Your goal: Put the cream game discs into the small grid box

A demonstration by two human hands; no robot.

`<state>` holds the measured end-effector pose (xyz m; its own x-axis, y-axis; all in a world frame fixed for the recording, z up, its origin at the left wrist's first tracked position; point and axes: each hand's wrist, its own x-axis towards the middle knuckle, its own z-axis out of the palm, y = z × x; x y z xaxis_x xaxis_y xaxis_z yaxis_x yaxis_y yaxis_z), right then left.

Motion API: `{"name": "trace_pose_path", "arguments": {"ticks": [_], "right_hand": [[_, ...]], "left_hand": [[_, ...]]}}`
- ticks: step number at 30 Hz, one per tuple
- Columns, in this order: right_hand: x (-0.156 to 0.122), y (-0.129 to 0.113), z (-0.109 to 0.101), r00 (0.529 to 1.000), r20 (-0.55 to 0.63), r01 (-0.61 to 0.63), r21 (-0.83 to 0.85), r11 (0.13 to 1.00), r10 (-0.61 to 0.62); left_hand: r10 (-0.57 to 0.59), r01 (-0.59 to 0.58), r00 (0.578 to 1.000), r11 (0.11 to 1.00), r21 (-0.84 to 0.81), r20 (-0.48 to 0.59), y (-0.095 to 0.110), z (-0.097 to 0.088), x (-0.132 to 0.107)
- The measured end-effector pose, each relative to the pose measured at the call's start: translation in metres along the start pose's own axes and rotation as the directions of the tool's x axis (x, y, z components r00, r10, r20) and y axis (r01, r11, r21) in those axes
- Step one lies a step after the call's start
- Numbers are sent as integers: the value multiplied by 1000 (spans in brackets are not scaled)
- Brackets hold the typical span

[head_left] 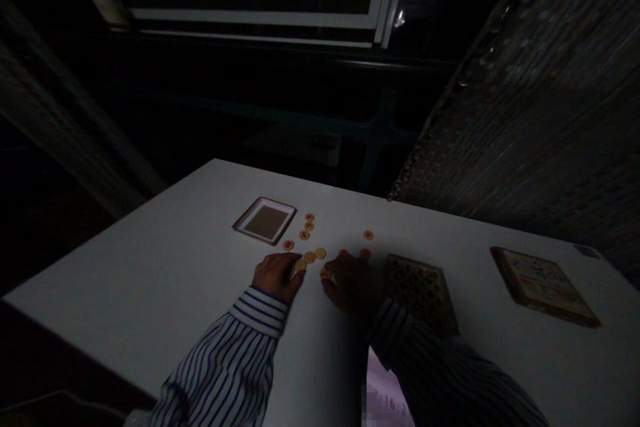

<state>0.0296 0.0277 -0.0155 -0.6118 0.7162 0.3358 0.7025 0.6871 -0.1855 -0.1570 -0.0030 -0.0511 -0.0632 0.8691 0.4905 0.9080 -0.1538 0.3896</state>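
Observation:
My left hand (277,275) rests on the table with its thumb and forefinger closed round the edge of a plain round game piece (300,266). Two more blank-faced pieces, one (310,257) and another (321,253), lie just beyond it. Across from it my right hand (354,280), in shadow, pinches a marked round piece (325,273) between thumb and finger. Red-marked xiangqi pieces lie near the hands: one (289,245) beyond the left fingertips, another (365,253) past the right knuckles. Part of the right hand's grip is dark.
A shallow open tray (240,228) stands at the back left, with several pieces (305,235) beside it. Right of my right hand is a box (447,280) filled with pieces. A decorated lid (543,280) lies farther right on the white table (175,267). A lit screen (387,390) shows below.

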Motion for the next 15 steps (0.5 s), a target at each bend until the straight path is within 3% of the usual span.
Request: {"name": "trace_pose_path", "arguments": {"ticks": [15], "right_hand": [[4, -3, -6, 996, -93, 0, 20, 1000, 2]], "left_hand": [[-56, 55, 997, 998, 15, 49, 0, 2, 0]]}}
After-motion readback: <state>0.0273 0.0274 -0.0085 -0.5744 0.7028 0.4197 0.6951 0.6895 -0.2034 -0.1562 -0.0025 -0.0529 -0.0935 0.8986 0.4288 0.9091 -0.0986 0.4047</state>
